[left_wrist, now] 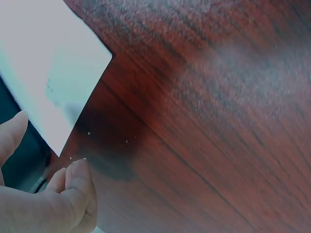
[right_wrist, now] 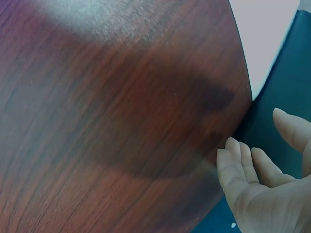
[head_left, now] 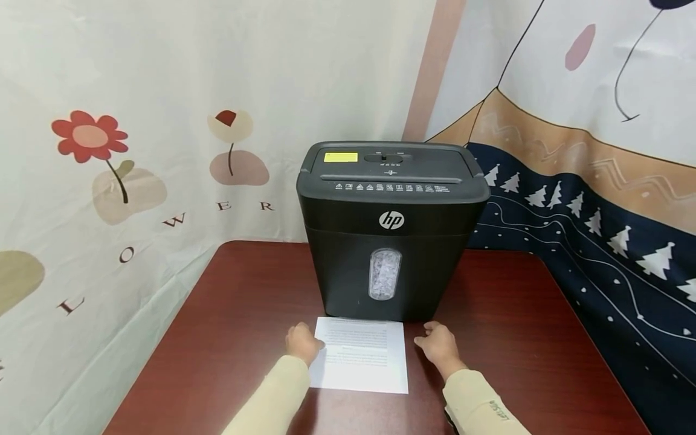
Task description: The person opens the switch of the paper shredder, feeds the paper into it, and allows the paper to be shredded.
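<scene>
A white sheet of printed paper [head_left: 359, 356] lies on the table directly in front of a black HP paper shredder [head_left: 348, 266]. My left hand [head_left: 303, 344] is at the paper's left edge, its thumb overlapping that edge in the head view. The left wrist view shows the thumb apart from loosely bent fingers [left_wrist: 77, 177] near a paper corner, with nothing held. To the right of the sheet is my right hand [head_left: 441, 349], empty, thumb spread from the fingers. Its fingertips [right_wrist: 233, 145] are near the paper's corner and the shredder's base in the right wrist view.
The reddish-brown wooden table [head_left: 244, 290] carries the shredder towards its back edge. Shredded paper [head_left: 385, 275] shows through the shredder's window. A yellow label [head_left: 341, 157] is on its top, beside a slider switch [head_left: 383, 158]. Printed curtains [head_left: 163, 72] hang behind.
</scene>
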`<state>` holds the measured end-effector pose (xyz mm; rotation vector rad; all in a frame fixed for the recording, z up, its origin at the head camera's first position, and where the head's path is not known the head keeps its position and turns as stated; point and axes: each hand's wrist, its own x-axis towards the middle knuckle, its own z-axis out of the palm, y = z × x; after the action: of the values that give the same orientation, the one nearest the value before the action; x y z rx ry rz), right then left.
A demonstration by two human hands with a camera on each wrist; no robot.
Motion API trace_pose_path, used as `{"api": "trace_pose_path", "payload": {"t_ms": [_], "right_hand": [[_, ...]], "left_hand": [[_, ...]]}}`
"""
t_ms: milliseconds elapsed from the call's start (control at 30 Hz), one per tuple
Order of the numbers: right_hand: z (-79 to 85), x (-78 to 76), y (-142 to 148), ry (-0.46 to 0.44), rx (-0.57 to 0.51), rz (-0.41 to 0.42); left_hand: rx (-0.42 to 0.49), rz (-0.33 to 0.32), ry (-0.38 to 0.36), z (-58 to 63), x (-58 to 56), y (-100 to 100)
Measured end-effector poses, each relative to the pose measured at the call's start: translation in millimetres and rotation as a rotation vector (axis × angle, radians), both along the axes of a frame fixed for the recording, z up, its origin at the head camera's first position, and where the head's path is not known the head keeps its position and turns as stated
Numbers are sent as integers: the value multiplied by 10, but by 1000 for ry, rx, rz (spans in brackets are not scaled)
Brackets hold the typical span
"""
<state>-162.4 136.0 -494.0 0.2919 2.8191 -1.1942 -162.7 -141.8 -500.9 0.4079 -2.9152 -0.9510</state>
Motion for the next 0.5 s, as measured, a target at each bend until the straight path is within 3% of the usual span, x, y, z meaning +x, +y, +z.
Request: {"api": "trace_pose_path", "payload": {"t_ms": [500], "right_hand": [[-109,6,-273,23,149,64]], "left_hand": [[-27,17,46,-159,-22,83]]}}
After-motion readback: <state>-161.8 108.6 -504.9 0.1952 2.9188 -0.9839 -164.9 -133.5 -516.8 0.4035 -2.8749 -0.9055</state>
